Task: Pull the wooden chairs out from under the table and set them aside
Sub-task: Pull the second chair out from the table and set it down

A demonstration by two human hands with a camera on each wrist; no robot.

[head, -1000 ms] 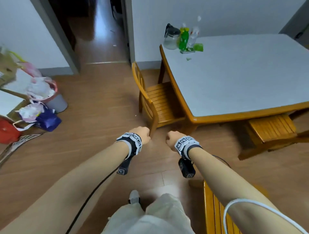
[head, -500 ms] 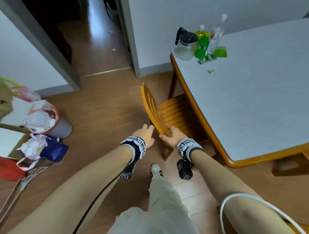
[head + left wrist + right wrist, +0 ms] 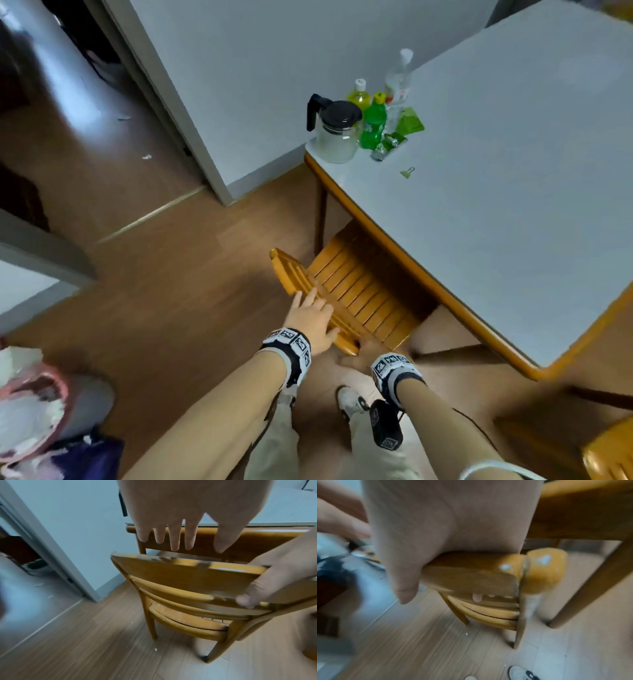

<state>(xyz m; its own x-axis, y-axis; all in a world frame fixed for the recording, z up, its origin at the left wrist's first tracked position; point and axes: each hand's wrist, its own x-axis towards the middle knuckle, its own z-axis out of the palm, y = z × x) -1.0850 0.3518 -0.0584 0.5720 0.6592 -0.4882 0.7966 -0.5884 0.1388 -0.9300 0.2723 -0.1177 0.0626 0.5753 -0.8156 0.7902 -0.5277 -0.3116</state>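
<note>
A wooden chair point(image 3: 356, 294) with a slatted seat stands half under the white-topped table point(image 3: 513, 212), its backrest toward me. My right hand point(image 3: 364, 347) grips the near end of the backrest's top rail point(image 3: 471, 573), with the fingers wrapped over it and the thumb down the back. My left hand point(image 3: 310, 315) is spread with straight fingers point(image 3: 173, 538) just over the rail's middle; I cannot tell whether it touches. In the left wrist view the chair point(image 3: 188, 582) shows whole, with the right hand point(image 3: 278, 582) at its right end.
A glass jug point(image 3: 337, 132) and bottles point(image 3: 375, 123) stand on the table's near corner. A doorway point(image 3: 85, 120) opens at the left. Bags and a bin point(image 3: 41, 411) sit at the lower left. Another wooden chair point(image 3: 609, 452) is at the lower right. My shoe point(image 3: 352, 401) is behind the chair.
I have stepped up close to the chair. My right hand has taken hold of the backrest's top rail, and my left hand has opened and reached over it.
</note>
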